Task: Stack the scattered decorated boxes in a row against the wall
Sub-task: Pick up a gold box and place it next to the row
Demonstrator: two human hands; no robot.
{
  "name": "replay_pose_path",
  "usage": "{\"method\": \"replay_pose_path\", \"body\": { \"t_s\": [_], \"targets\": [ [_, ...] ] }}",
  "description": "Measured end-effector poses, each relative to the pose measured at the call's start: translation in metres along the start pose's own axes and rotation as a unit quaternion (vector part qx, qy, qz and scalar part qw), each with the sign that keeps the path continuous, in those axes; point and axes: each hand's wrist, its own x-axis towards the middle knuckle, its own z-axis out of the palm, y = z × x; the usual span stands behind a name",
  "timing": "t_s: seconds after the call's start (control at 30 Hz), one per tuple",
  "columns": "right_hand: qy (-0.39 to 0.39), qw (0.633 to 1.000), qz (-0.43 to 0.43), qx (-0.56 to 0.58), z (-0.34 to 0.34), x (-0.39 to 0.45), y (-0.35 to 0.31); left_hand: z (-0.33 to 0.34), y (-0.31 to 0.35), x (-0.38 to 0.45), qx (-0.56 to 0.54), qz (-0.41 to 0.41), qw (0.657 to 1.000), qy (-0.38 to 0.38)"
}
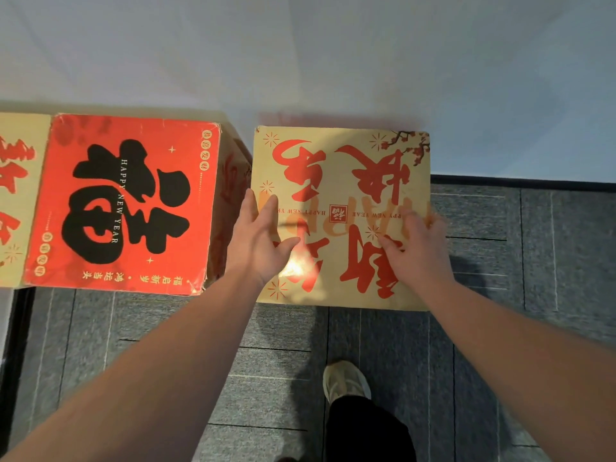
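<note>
While both arms reach forward, the left hand and right hand lie with fingers spread over the tan box, which sits against the wall beneath them; the red box stands just left of the left hand.

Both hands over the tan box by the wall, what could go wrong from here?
1. Both hands, left and right, lie open over the tan box top, gripping nothing; a push may skew it.
2. It stands apart from the red box; the row may keep a gap.
3. The shoe stands close in front; a step forward could knock it.
</note>
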Motion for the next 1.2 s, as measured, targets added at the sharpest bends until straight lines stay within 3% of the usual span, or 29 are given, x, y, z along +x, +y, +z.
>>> {"method": "replay_pose_path", "body": {
  "t_s": [0.4,0.63,1.1,1.2],
  "targets": [
    [-0.011,1.0,-0.019,0.019,0.017,-0.003,-0.024,-0.021,-0.023,0.01,0.036,0.011,0.999,-0.006],
    [-0.015,0.999,-0.032,0.008,0.027,-0.007,-0.045,-0.031,-0.027,0.007,0.16,0.025,0.987,0.0],
    [-0.043,0.996,-0.001,-0.082,0.027,-0.011,-0.055,-0.042,-0.036,-0.013,0.112,-0.039,0.993,-0.027],
    [-0.021,0.987,-0.047,-0.15,0.021,-0.022,-0.065,-0.055,-0.043,-0.026,0.106,-0.05,0.993,-0.014]
  ]
}}
